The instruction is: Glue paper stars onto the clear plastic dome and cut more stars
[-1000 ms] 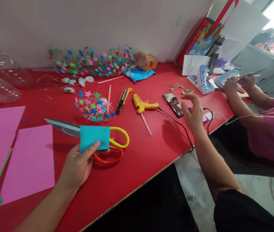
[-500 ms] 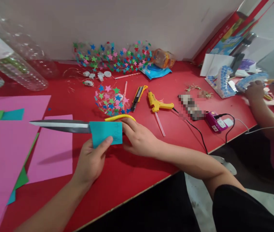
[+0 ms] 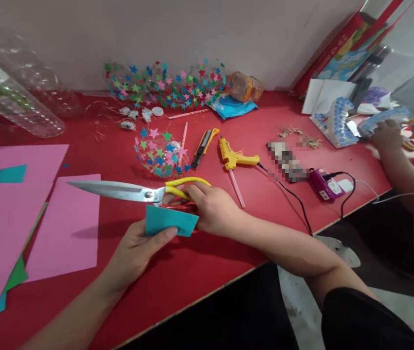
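My left hand (image 3: 143, 245) pinches a small piece of turquoise paper (image 3: 170, 221), thumb on its upper face. Fingers of my right hand (image 3: 216, 206) are wrapped round the yellow handles of large scissors (image 3: 130, 191), whose blades point left and look closed. The paper is in front of the scissors, below the pivot, covering part of the lower handle. Just beyond the blades stands a clear rounded plastic piece covered with coloured paper stars (image 3: 163, 153). A yellow utility knife (image 3: 206, 147) and a yellow glue gun (image 3: 238, 156) with a clear stick lie past my right hand.
Pink paper sheets (image 3: 64, 223) with green and turquoise pieces cover the left of the red table (image 3: 192, 287). Clear bottles (image 3: 27, 107) lie back left; star-covered plastic (image 3: 170, 85) lines the wall. A purple power adapter (image 3: 325, 183) sits right. Another person's hands (image 3: 389, 133) work far right.
The turquoise paper has moved down and right off the blades, so the scissors' pivot and handles now show. The scissors have shifted slightly right.
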Action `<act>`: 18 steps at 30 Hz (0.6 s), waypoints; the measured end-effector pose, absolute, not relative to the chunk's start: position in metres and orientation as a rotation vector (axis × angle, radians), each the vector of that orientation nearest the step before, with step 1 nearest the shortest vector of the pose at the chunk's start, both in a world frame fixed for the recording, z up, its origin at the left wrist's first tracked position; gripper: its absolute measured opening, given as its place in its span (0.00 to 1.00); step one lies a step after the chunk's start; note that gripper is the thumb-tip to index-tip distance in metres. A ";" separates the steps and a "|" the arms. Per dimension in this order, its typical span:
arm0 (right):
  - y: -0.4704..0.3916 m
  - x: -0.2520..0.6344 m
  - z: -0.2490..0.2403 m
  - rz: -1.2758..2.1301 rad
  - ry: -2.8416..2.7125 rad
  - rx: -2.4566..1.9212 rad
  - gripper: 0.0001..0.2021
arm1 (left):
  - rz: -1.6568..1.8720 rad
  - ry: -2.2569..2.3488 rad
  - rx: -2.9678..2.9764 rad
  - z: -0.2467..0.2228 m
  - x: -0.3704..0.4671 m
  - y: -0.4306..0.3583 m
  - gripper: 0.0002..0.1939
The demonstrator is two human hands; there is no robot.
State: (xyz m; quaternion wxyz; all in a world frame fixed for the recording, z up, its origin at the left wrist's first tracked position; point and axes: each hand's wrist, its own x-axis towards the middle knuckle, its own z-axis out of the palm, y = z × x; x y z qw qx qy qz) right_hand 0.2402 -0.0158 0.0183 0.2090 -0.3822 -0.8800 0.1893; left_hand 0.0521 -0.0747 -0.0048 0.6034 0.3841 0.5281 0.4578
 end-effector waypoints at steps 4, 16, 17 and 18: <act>-0.014 0.241 0.020 0.646 -2.373 -1.063 0.12 | 0.984 1.158 0.987 0.000 0.052 -0.076 0.09; -0.018 0.238 0.021 1.273 -1.499 -0.858 0.15 | 1.058 0.984 0.898 0.012 0.061 -0.065 0.13; -0.019 0.237 0.021 1.291 -1.495 -0.871 0.16 | 1.028 0.961 0.911 0.012 0.060 -0.065 0.13; -0.020 0.236 0.020 1.314 -1.489 -0.890 0.16 | 1.012 0.940 0.910 0.012 0.060 -0.065 0.14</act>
